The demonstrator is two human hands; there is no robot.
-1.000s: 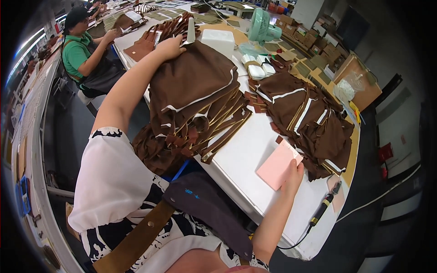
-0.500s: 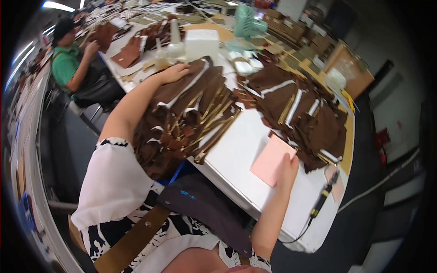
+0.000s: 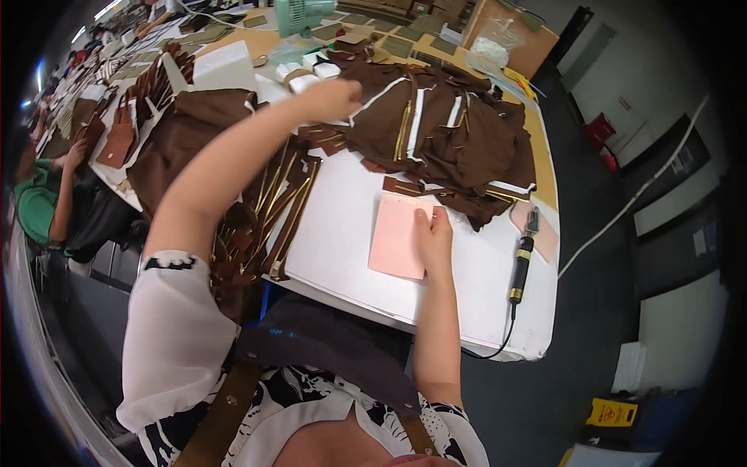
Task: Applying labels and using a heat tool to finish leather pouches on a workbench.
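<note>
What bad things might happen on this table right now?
The pink sheet is pinned only by the right hand; it may slide if that lifts. The left hand reaches across the brown pile, so pieces might get dragged off. The corded tool lies close to the table edge and could fall.

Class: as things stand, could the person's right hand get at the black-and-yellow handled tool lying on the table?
Probably yes: the right hand rests on the pink sheet, and only bare white table separates it from the tool.
</note>
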